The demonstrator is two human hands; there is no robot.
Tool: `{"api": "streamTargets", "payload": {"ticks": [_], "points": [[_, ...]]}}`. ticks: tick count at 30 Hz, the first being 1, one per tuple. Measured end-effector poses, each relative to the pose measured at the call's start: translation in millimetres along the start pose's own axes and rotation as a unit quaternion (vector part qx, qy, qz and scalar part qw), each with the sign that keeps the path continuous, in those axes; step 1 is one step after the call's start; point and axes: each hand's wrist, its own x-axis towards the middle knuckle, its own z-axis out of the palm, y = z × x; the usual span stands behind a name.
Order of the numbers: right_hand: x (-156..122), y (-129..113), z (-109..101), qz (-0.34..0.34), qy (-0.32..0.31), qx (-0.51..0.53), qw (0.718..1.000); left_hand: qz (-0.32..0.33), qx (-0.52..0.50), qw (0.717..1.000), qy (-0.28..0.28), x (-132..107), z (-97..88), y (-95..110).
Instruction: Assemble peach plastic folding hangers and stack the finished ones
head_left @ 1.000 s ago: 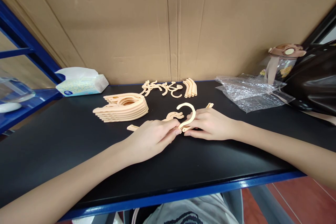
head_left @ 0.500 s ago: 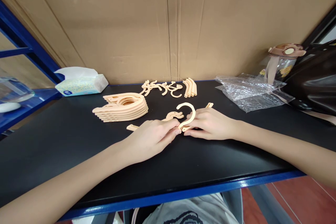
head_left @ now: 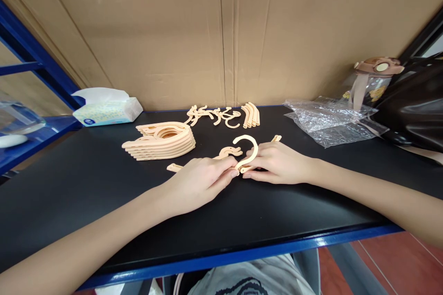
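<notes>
My left hand [head_left: 204, 179] is closed, thumb and forefinger pinching the lower end of a cream hanger hook [head_left: 256, 147] that stands up between the hands. A cream hanger arm [head_left: 174, 167] sticks out to the left from under that hand. Another hanger arm [head_left: 276, 138] runs through the closed fingers of my right hand [head_left: 273, 163]; its inner end lies close beside the hook's base. Whether these parts are joined is hidden by my fingertips. Just beyond my left hand, a curved cream piece [head_left: 230, 151] shows, partly covered.
Back left of my hands is a stack of folded cream hangers [head_left: 161, 143]. Loose hooks [head_left: 211, 114] and several curved bars [head_left: 250, 115] lie behind. A tissue pack [head_left: 107, 110], clear plastic bags [head_left: 325, 122] and a bottle [head_left: 374, 83] stand near the cardboard wall.
</notes>
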Motion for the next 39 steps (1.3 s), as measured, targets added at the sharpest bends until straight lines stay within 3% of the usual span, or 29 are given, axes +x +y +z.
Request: {"api": "streamTargets", "payload": {"ticks": [39], "points": [[0.5,-1.1,-2.1,0.012,-0.015,0.005,1.0,-0.003,0.014,1.0,-0.02,-1.8,-0.5,-0.1]]}}
